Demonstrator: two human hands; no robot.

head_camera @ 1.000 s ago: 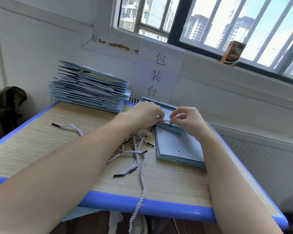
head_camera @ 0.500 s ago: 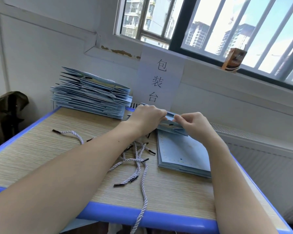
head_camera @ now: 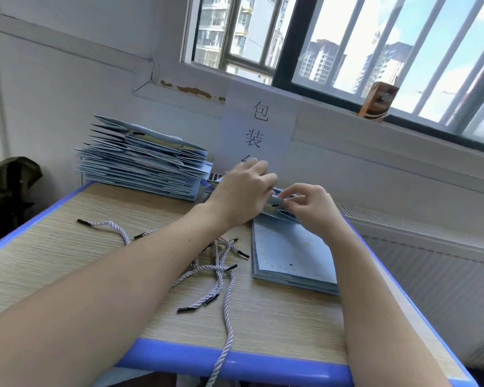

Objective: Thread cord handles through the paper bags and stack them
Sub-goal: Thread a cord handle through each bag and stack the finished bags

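Observation:
I hold a light blue paper bag (head_camera: 277, 210) by its top edge, lifted above a flat pile of blue bags (head_camera: 294, 255). My left hand (head_camera: 243, 191) grips the bag's left side, fingers curled over it. My right hand (head_camera: 308, 202) pinches a white cord at the bag's edge, and a black cord tip (head_camera: 275, 205) shows through a hole there. Loose white twisted cords (head_camera: 218, 275) with black tips lie on the table between my forearms. A tall stack of bags with cords fitted (head_camera: 143, 160) sits at the back left.
The wood-grain table has a blue rim (head_camera: 235, 361). One cord (head_camera: 106, 226) lies apart at the left, another hangs over the front edge. A paper sign (head_camera: 259, 127) is stuck to the wall, a small brown box (head_camera: 377, 101) stands on the windowsill, a radiator sits right.
Both hands have raised the bag's top edge higher above the pile. My right hand now pinches the cord at the hole, with the black tip poking out.

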